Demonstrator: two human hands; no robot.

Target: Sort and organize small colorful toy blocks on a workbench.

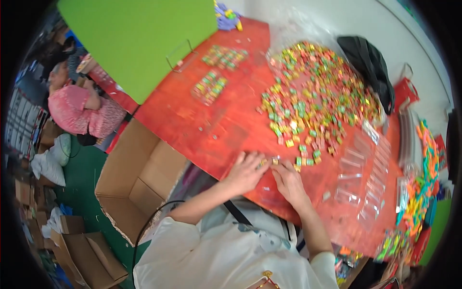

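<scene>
Your left hand (245,172) and right hand (288,179) are fingering pieces (263,162) mid-frame, grip unclear; upper-centre trays (210,87) are looking filled, the upper-right heap (320,84) remaining.

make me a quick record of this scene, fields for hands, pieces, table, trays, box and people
left hand: near the table edge, fingertips at a few small pieces
right hand: close beside the left, fingers bent; exact grip unclear
table: red
pile: many small shiny pieces, mostly red, yellow and green, beyond the hands
filled trays: clear, holding pieces, far left of the pile
clear trays: right of the right hand
cardboard box: open, left of the table
co-worker: pink top, far left
</scene>
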